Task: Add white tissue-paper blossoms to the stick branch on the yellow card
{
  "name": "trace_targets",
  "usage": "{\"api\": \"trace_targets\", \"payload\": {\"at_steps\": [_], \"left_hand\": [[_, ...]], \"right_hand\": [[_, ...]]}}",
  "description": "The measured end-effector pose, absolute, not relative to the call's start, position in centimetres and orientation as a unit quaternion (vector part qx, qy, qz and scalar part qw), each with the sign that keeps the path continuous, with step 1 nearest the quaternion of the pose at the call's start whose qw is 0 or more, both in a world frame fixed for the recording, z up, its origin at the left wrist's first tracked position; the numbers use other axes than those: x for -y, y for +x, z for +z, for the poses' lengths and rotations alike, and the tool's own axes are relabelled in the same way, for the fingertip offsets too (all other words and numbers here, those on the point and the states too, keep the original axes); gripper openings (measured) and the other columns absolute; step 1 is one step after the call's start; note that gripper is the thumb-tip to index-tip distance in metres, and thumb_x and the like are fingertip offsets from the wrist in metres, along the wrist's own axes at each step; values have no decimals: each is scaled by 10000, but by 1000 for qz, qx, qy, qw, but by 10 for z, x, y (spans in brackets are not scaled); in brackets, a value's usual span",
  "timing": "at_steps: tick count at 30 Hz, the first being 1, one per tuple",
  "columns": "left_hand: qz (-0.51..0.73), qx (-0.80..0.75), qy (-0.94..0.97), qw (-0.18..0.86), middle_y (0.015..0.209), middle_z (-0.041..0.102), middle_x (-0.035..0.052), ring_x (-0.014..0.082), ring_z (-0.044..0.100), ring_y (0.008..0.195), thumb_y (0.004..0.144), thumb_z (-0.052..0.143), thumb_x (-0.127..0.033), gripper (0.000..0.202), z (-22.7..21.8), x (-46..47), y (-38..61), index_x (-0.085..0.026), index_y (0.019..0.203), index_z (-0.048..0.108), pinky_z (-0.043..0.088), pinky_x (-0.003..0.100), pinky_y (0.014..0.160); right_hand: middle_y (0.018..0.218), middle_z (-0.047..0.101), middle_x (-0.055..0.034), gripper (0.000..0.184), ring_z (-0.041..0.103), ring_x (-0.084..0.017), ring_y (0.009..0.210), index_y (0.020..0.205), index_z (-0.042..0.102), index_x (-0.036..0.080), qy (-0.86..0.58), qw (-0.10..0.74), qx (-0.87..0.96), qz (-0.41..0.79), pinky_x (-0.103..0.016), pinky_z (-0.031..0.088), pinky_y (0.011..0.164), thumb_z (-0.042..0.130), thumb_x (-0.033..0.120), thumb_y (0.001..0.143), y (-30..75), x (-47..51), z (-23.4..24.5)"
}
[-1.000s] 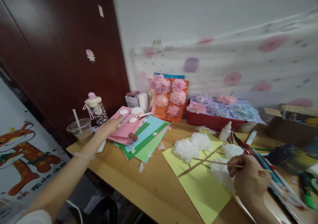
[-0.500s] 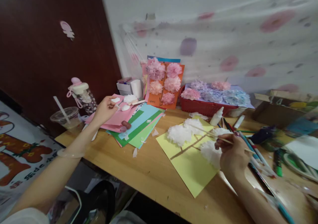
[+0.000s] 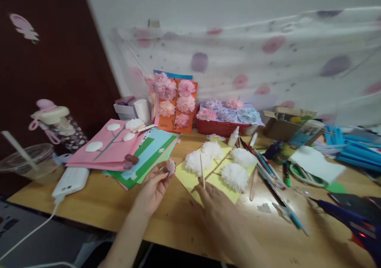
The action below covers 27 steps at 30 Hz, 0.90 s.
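Held between the thumb and fingers of my left hand [image 3: 154, 186] is a small pale pinkish-white piece [image 3: 171, 168]; its exact kind is unclear. My right hand [image 3: 216, 204] grips a thin wooden stick [image 3: 202, 167] that points up and away from me. Beneath the stick lies a yellow sheet [image 3: 190, 184], with my right hand over its near part. Fluffy white paper pompoms [image 3: 235, 177] sit on the yellow sheet around a drawn brown branch [image 3: 216, 169]. Left of my left hand is a pink sheet [image 3: 80, 157] with white ovals and a grey branch.
A glue bottle [image 3: 233, 136] and pens [image 3: 269, 173] lie beyond and right of the yellow sheet. At far right is a glue gun [image 3: 351, 220] with a red light. A cup [image 3: 44, 169], tumbler [image 3: 64, 127] and white power bank [image 3: 71, 182] stand or lie at left.
My left hand has come right and nearer, from the pink sheet to beside the yellow one. My right hand has moved left with the stick, now more upright. The view has shifted right.
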<state>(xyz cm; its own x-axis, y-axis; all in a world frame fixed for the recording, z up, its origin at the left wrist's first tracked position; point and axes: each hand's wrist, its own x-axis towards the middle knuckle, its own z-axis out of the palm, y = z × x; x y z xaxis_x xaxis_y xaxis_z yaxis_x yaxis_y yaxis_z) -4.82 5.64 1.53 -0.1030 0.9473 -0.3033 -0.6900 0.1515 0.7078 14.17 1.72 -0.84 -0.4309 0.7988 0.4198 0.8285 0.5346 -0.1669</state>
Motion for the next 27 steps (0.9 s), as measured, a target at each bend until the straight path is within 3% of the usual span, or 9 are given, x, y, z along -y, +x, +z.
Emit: {"api": "trace_targets", "payload": {"at_steps": [2, 5, 8, 14, 19, 27], "left_hand": [[623, -408, 144, 652, 846, 740, 69, 117, 721, 743, 730, 518, 108, 257, 7, -54, -44, -89, 793, 670, 595, 151, 656], [611, -422, 128, 657, 851, 750, 88, 126, 725, 732, 733, 520, 114, 267, -2, -47, -45, -72, 815, 693, 597, 151, 635], [612, -426, 123, 655, 879, 756, 108, 138, 729, 735, 738, 530, 114, 264, -8, -41, -50, -62, 825, 707, 600, 156, 616], [607, -422, 122, 662, 885, 759, 114, 133, 727, 731, 742, 536, 124, 268, -8, -34, -58, -58, 828, 715, 597, 149, 608], [609, -417, 148, 659, 892, 758, 107, 124, 719, 714, 714, 586, 112, 236, -5, -28, -58, -58, 826, 705, 592, 145, 604], [606, -374, 200, 673, 782, 756, 54, 149, 715, 694, 523, 809, 17, 439, 0, -28, -42, -129, 893, 623, 578, 184, 604]], "right_hand": [[1254, 619, -260, 370, 624, -374, 1132, 1162, 589, 87, -505, 220, 832, -66, -493, 561, 871, 650, 247, 834, 130, -4, -29], [1318, 586, -233, 475, 572, -376, 1209, 1251, 539, 97, -539, 221, 811, -54, -534, 530, 950, 660, 251, 818, 128, 5, -51], [1362, 565, -185, 439, 548, -337, 1249, 1285, 519, 122, -547, 218, 808, -12, -514, 509, 997, 590, 202, 860, 134, 8, -53], [1390, 531, -199, 421, 505, -326, 1294, 1310, 510, 91, -540, 171, 823, 41, -536, 460, 1033, 506, 170, 897, 138, 20, -29], [1377, 561, -151, 394, 509, -290, 1297, 1277, 533, 132, -511, 175, 840, 52, -471, 456, 1050, 521, 145, 884, 144, 42, -21], [1295, 639, -103, 303, 595, -230, 1209, 1172, 605, 168, -486, 160, 859, 14, -347, 499, 1014, 512, 80, 898, 170, 52, -27]]}}
